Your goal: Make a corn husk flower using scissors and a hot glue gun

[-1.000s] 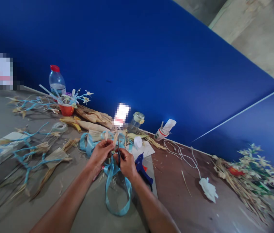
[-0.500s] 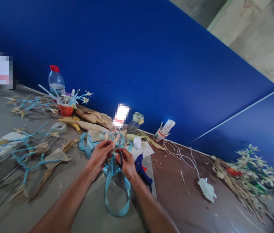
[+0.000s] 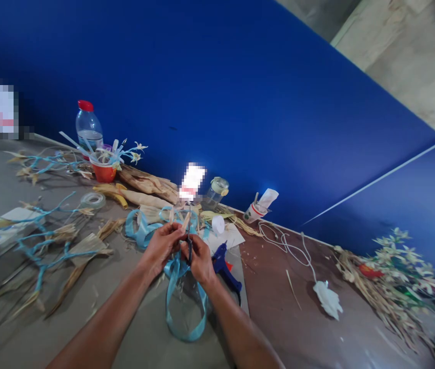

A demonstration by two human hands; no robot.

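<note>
My left hand pinches a small pale strip of dried husk that stands up between my hands. My right hand is closed on small dark-handled scissors, whose thin blades point up beside the husk piece. Both hands hover over a long loop of light blue ribbon lying on the grey table top. A blue glue gun lies just right of my right hand.
Blue-wrapped husk branches lie at the left. An orange cup, a red-capped bottle, dried husks, a tape roll, a jar and a paper cup line the blue wall. A white cord and a husk flower bunch lie at the right.
My hands have drawn slightly closer together around the husk piece and scissors; the view has shifted a little. Everything on the table stays put.
</note>
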